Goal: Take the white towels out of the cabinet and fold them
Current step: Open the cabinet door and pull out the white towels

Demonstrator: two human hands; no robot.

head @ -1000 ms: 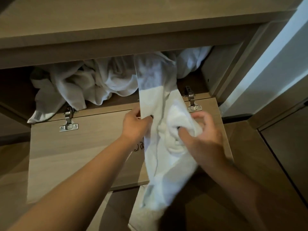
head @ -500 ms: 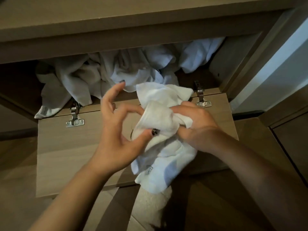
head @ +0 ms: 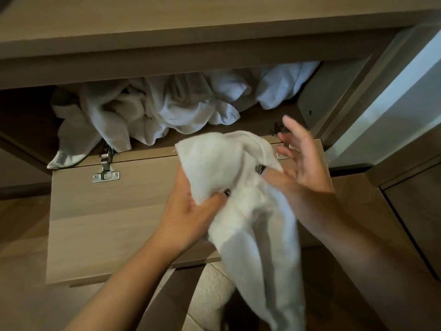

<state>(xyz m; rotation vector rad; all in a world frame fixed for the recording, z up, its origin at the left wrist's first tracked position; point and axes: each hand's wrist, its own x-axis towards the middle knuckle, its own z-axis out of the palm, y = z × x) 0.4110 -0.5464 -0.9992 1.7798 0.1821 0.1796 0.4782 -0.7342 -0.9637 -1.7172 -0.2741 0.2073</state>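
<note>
A white towel (head: 248,211) hangs bunched in front of the cabinet, its lower end trailing down past the door's edge. My left hand (head: 191,211) grips it from the left, fingers closed into the cloth. My right hand (head: 298,173) is at the towel's right side; its thumb presses into the cloth while the other fingers are spread apart. Several more white towels (head: 167,108) lie crumpled in a heap inside the open cabinet (head: 214,60), one corner drooping over the left hinge.
The wooden cabinet door (head: 107,218) is folded down flat below my hands, with metal hinges (head: 106,172) at its back edge. A wooden side panel (head: 334,91) and a pale wall stand to the right. The wooden floor lies below.
The towel has come fully out of the cabinet. My left hand went from open to gripping the cloth, and my right hand's fingers have spread open. The towel now hangs longer below my hands.
</note>
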